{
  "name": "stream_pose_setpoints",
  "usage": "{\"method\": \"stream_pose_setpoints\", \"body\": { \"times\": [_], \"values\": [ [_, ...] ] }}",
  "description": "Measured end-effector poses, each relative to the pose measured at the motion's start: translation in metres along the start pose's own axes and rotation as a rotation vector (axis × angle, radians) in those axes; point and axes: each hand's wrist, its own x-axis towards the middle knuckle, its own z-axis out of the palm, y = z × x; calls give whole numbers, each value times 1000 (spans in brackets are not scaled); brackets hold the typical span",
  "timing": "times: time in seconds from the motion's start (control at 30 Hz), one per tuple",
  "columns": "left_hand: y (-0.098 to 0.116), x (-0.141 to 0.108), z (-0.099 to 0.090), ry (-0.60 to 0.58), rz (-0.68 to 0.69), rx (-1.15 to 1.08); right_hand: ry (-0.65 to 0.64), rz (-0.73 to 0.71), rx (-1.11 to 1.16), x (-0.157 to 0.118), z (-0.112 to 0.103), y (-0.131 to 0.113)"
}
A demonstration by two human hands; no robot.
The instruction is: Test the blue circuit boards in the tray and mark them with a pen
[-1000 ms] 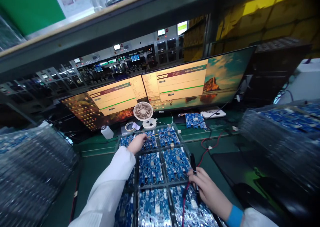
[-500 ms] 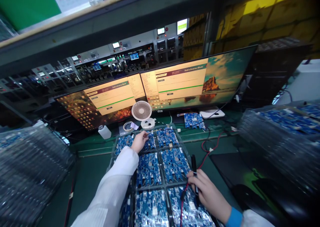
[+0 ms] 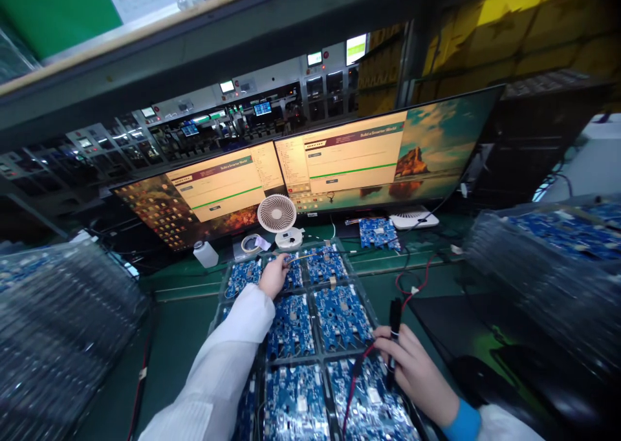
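My left hand (image 3: pixel 275 277) is pinched over the far row of circuit boards, its fingertips on a thin yellowish wire (image 3: pixel 305 256) that runs off to the right. Beneath it lies a clear tray with several blue circuit boards (image 3: pixel 290 324) in its compartments. At the tray's right edge, my right hand (image 3: pixel 420 366) is closed around a black pen (image 3: pixel 394 321) that stands upright between the fingers. A red and black cable (image 3: pixel 356 370) runs from those fingertips toward me, across a near board. What its end meets is hidden.
Two monitors (image 3: pixel 349 160) stand behind a small white fan (image 3: pixel 277 215). A white bottle (image 3: pixel 206 255) and a tape roll (image 3: pixel 251 243) sit left of the fan. Stacked trays flank both sides, with boards (image 3: pixel 572 234) atop the right stack. A black mouse (image 3: pixel 478 379) lies at right.
My right hand, with the pen and cable, has shifted a little to the right. My left hand stays over the far boards; the wire looks straighter. The view has moved slightly.
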Motion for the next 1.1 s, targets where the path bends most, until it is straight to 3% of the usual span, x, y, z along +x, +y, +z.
{"method": "stream_pose_setpoints", "body": {
  "times": [0.1,0.13,0.17,0.2,0.27,0.33,0.4,0.47,0.57,0.67,0.77,0.87,1.1],
  "values": [
    [40,-34,-4,58,26,-36,106,-15,-50,0,-6,3],
    [55,-53,-4,-1,47,-158,147,-18,-64,0,-7,3],
    [70,-73,-4,-180,61,-327,182,-20,-71,1,-8,3],
    [84,-95,-3,-432,64,-491,208,-18,-69,2,-10,3],
    [104,-136,-3,-851,-33,-665,243,-12,-53,3,-13,2],
    [112,-164,-10,-1013,-106,-639,264,-2,-44,5,-16,3],
    [109,-172,-26,-910,-65,-498,279,5,-41,6,-18,3],
    [98,-163,-45,-705,58,-317,284,7,-36,7,-18,3],
    [71,-132,-67,-423,271,41,264,-5,-23,8,-14,0],
    [37,-91,-70,-256,327,219,173,-14,8,7,-6,-2],
    [9,-49,-62,-94,277,34,44,-13,45,5,2,-3],
    [-5,-9,-46,28,224,-36,-36,-5,43,1,6,-1],
    [-17,61,9,68,104,-216,-205,83,49,-1,9,0]
  ]
}}
